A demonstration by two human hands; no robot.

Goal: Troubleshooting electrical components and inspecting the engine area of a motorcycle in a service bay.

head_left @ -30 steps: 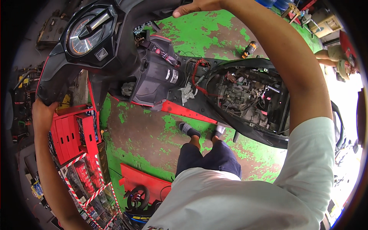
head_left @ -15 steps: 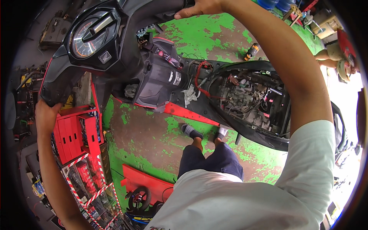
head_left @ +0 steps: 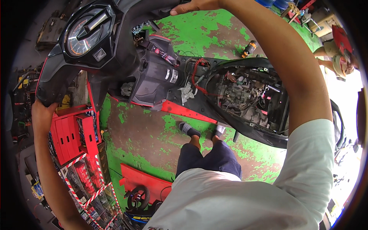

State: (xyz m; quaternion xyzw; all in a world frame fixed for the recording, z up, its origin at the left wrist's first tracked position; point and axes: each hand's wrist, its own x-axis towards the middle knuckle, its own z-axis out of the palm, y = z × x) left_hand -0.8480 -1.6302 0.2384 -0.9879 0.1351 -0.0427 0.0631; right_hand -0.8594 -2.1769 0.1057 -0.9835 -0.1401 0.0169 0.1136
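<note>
since half a second ago the view has slid slightly, setting the scooter (head_left: 155, 84), which stretches from ten o'clock to three o'clock, a little further toward nine. the left hand (head_left: 43, 115) at nine o'clock meets the left end of the black handlebar cover (head_left: 126, 46), fingers hidden; the right hand (head_left: 195, 5) at twelve o'clock, cropped above, is by the other end, and i cannot tell how closed either is.

head view | wide fisheye, head-worn | faces down | close above scooter (head_left: 163, 80)
</note>
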